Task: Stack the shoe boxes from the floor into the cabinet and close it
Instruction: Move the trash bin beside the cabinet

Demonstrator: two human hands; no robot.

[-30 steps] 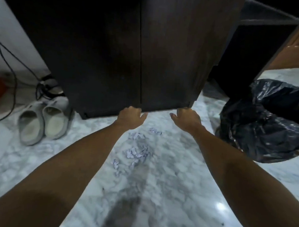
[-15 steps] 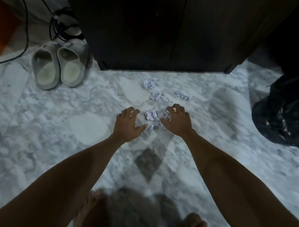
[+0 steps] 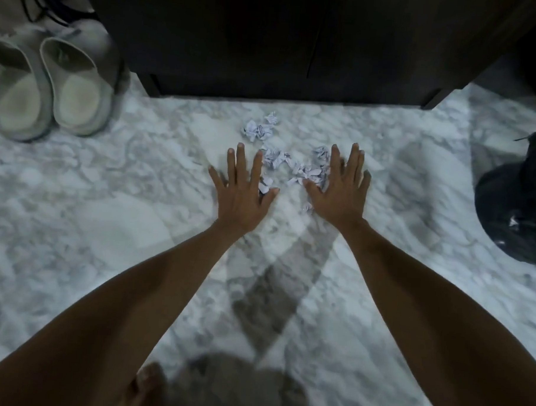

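Both hands are reaching down over the marble floor (image 3: 112, 214) in front of the dark cabinet (image 3: 267, 40), whose two doors are sitting shut. The left hand (image 3: 241, 189) is spreading its fingers wide and straight, palm down, holding nothing. The right hand (image 3: 341, 193) is lying the same way, fingers straight and fanned, also holding nothing. Between and just beyond the two hands, small crumpled bits of paper (image 3: 274, 158) are lying scattered on the floor, some touching the inner edges of the hands, with another little clump closer to the cabinet base. No shoe boxes are showing on the floor here, and the shut doors are hiding whatever is inside the cabinet. A pair of pale slippers (image 3: 47, 85) is sitting side by side to the left of the cabinet, with dark cables (image 3: 39, 5) trailing behind them. A black plastic bag (image 3: 518, 207) is slumping at the right edge. Bare toes (image 3: 148, 381) are peeking in at the bottom
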